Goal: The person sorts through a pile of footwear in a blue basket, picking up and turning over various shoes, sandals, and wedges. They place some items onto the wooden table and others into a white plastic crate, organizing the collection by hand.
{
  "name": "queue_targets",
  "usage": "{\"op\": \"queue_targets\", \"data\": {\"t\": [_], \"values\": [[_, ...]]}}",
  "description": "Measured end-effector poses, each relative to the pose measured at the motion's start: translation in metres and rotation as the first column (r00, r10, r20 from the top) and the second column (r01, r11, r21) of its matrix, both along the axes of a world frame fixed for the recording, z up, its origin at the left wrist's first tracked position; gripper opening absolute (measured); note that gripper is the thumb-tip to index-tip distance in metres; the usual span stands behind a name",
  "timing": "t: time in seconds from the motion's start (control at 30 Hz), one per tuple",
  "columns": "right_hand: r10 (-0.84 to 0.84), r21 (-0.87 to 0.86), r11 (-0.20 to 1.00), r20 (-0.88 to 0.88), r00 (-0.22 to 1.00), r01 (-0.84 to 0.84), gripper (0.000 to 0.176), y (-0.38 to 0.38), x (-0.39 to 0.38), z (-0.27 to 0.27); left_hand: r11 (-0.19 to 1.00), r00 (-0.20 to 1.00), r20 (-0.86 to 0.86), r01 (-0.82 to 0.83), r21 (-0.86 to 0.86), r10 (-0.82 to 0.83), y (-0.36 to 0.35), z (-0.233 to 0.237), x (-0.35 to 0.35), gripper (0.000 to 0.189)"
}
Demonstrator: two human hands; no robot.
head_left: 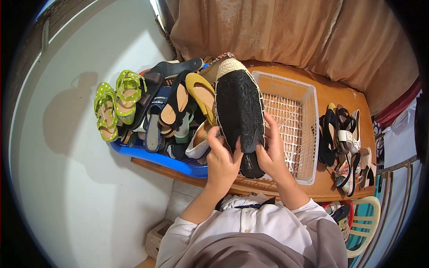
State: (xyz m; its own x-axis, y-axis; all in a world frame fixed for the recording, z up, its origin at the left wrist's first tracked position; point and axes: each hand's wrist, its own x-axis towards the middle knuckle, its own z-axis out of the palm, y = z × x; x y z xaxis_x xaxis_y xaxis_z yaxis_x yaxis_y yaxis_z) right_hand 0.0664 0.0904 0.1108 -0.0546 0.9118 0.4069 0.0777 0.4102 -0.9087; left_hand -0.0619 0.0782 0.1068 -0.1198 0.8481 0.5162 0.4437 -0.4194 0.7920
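A black espadrille [239, 102] with a cream toe and pale stitching round its edge is held up between my two hands, toe pointing away from me. My left hand [223, 158] grips its left side near the opening, fingers curled. On the other side my right hand [273, 154] closes round the edge, thumb by the opening. Below the thumbs the dark insole [251, 166] shows, with small light lettering. Behind the espadrille, to the left, lie a yellow flat shoe [199, 91] and a blue tray [178, 168] heaped with shoes.
A clear plastic basket [313, 134] with a lattice bottom stands right of the espadrille on the wooden table [353, 96]. Several shoes, among them a white-strapped sandal [348, 138], sit at the table's right end. Green dotted sandals [106, 109] top the heap's left side. A plastic chair [373, 219] is at lower right.
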Motion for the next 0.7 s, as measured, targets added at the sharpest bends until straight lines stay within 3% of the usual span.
{"op": "queue_targets", "data": {"t": [0.07, 0.17, 0.3, 0.4, 0.43, 0.57, 0.63, 0.7], "values": [[0.004, -0.014, 1.0, 0.055, 0.998, -0.003, 0.052, 0.0, 0.004, 0.005, 0.994, 0.991, -0.12, -0.076, -0.075, 0.067, -0.001, 0.002, -0.002, 0.043], [-0.034, 0.036, 0.999, -0.039, 0.999, 0.036, 0.044, 0.01, 0.006, -0.001, 0.994, 0.996, -0.08, -0.038, -0.107, 0.029, -0.002, 0.008, -0.01, 0.034], [-0.042, -0.163, 0.987, -0.27, 0.962, -0.003, 0.044, 0.016, 0.009, -0.011, 0.993, 0.996, 0.008, 0.085, -0.078, -0.085, -0.002, 0.0, -0.019, 0.038], [0.02, -0.14, 0.989, -0.141, 0.99, -0.04, 0.046, 0.011, 0.01, -0.001, 0.993, 0.994, -0.054, 0.088, -0.076, -0.092, 0.001, 0.002, -0.006, 0.043], [0.008, -0.07, 0.997, -0.089, 0.996, -0.014, 0.048, 0.011, 0.008, -0.001, 0.993, 0.996, -0.077, 0.047, -0.104, -0.055, 0.002, -0.004, -0.004, 0.054], [0.098, -0.06, 0.993, -0.117, 0.988, -0.105, 0.05, 0.007, 0.011, -0.002, 0.993, 1.0, 0.019, 0.019, 0.12, -0.021, 0.009, 0.001, 0.001, 0.067], [0.11, -0.103, 0.987, -0.139, 0.984, -0.125, 0.053, 0.008, 0.012, 0.001, 0.986, 0.998, -0.062, 0.019, 0.164, -0.009, 0.009, 0.002, 0.005, 0.061], [-0.021, 0.018, 1.0, -0.062, 0.998, 0.022, 0.058, 0.008, 0.01, 0.012, 0.973, 0.99, -0.143, 0.021, 0.228, 0.012, 0.008, 0.004, 0.008, 0.053]]}}
